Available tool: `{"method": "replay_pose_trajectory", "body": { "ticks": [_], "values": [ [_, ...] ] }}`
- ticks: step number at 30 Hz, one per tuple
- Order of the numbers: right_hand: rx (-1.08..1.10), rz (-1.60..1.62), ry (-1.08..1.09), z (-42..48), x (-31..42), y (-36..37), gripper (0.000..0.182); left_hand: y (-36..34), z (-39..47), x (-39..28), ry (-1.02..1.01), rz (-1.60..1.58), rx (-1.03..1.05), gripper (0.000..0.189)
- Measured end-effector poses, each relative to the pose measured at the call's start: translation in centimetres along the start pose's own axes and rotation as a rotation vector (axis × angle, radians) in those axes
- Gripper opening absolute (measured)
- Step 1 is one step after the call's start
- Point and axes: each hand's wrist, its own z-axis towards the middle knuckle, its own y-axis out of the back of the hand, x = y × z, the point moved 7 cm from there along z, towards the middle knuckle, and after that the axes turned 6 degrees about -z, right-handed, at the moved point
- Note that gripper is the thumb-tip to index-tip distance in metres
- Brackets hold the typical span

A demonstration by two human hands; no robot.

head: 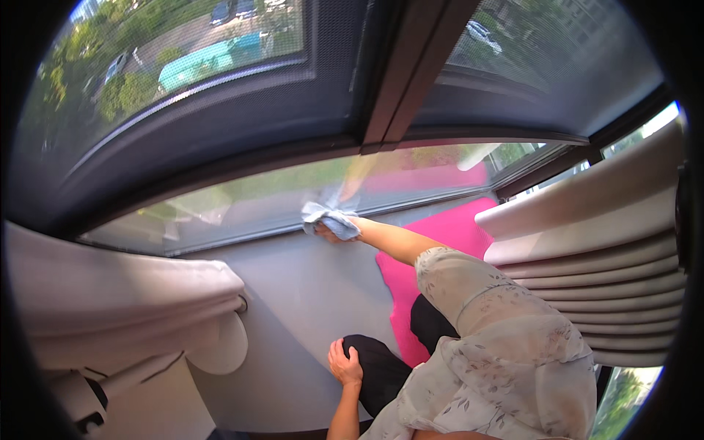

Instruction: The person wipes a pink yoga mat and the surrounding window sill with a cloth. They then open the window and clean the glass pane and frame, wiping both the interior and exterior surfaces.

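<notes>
A crumpled grey-blue cloth [336, 221] is bunched in my right hand [328, 236], which reaches out to the lower strip of window glass [264, 198]. The cloth covers most of the fingers and looks slightly blurred. It lies against or just in front of the pane above the bottom frame; exact contact is hard to tell. A faint reflection of the arm shows in the glass. My left hand [345, 364] holds nothing and rests on my bent knee in black trousers [377, 368], its fingers a little apart.
I kneel or crouch on a grey sill surface [308, 286], partly over a bright pink mat [440, 225]. Pale curtains hang at left [121, 291] and right [594, 253]. A dark window mullion [404, 71] rises ahead between mesh-screened panes. Low at left is a white rounded object [223, 344].
</notes>
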Motion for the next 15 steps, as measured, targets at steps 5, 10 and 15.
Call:
{"method": "replay_pose_trajectory", "body": {
  "ticks": [5, 10, 15],
  "values": [
    [0.166, 1.852, -0.259, -18.5, 5.8, 5.2, 0.019, -0.2, 0.4, -1.7, -0.021, -0.022, 0.054, 0.038],
    [0.781, 2.287, -0.302, -36.4, 6.7, 5.4, 0.013, -0.4, 0.1, -1.9, -0.029, 0.051, 0.084, 0.039],
    [2.007, 1.691, -1.013, -51.7, 5.0, 1.1, 0.02, -0.8, -0.2, -1.0, -0.071, 0.082, 0.111, 0.041]
  ]
}}
